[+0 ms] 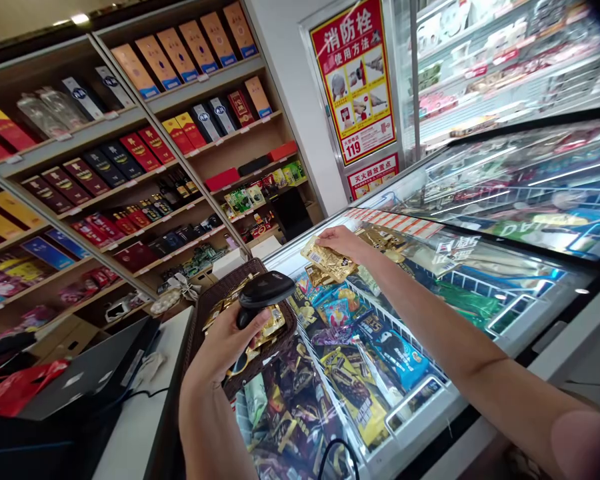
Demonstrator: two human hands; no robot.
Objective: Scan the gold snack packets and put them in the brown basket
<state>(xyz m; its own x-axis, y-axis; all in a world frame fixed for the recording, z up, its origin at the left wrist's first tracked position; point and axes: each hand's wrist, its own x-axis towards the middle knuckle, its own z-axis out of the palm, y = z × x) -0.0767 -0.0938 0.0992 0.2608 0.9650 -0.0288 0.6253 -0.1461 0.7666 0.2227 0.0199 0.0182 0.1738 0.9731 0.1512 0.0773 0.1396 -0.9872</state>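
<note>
My left hand (225, 347) is closed round the handle of a black barcode scanner (265, 293), held over a brown wicker basket (215, 300) that has several gold packets in it. My right hand (343, 241) reaches forward over the chest freezer and pinches a gold foil packet (327, 260) by its upper edge. The scanner's head points toward that packet. Below both hands lies the freezer's glass lid (430, 280) with wrapped ice creams under it.
Shelves of boxed liquor and bottles (130, 153) fill the left wall. A white counter (135, 420) with a dark device and cable sits at lower left. A red fire-hydrant poster (357, 80) hangs ahead, beside a glass-door cooler (505, 60).
</note>
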